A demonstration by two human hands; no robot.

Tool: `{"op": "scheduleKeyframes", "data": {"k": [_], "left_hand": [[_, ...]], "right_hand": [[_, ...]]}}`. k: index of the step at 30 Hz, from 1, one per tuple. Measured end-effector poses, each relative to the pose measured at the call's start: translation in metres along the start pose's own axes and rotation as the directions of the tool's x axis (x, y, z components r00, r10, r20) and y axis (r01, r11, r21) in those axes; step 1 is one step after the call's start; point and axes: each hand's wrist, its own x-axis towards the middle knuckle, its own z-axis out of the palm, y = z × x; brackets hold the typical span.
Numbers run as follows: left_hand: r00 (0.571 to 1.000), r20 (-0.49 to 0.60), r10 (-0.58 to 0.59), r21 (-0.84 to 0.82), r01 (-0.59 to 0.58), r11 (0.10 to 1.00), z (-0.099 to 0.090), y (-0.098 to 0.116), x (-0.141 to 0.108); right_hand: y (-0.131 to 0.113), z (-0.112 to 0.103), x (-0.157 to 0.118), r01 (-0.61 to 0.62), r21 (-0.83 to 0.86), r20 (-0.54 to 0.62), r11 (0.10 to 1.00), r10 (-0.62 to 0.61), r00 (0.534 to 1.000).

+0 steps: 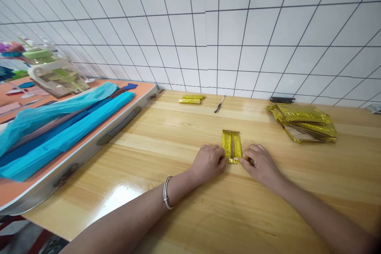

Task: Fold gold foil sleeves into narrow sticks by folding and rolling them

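Note:
A small sheet of gold foil paper (236, 145) lies on the wooden table, its two sides folded inward so that they meet near a narrow gap down the middle. Along its near edge runs a thin folded strip. My left hand (210, 162) has its fingers curled closed on the lower left corner. At the lower right corner, my right hand (258, 165) pinches the same paper between thumb and fingers. A silver bangle (167, 193) circles my left wrist.
Loose gold foil sheets (309, 121) are stacked at the right, before a black object (282, 99) by the wall. Two folded gold strips (190, 101) and a pen (219, 104) lie farther back. On the left, an orange-topped board (145, 88) bears blue crepe paper (74, 131) and a bottle (37, 56).

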Motion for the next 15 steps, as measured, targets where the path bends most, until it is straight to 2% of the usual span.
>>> {"op": "scheduleKeyframes", "data": {"k": [6,10,15], "left_hand": [[1.000,0.009,0.021,-0.028,-0.021,0.999,-0.0017,-0.0042,-0.0002],[0.998,0.018,0.060,-0.102,-0.057,0.993,-0.0039,-0.0083,-0.0012],[0.974,-0.021,0.224,-0.234,-0.223,0.946,-0.0034,-0.0091,-0.0023]], "right_hand": [[0.0021,-0.0025,-0.0019,0.062,0.170,-0.002,0.983,-0.062,0.998],[0.0023,-0.0012,-0.0028,0.129,0.191,0.015,0.973,-0.135,0.991],[0.0012,-0.0033,-0.0036,0.187,0.160,0.038,0.969,-0.195,0.980]]}}
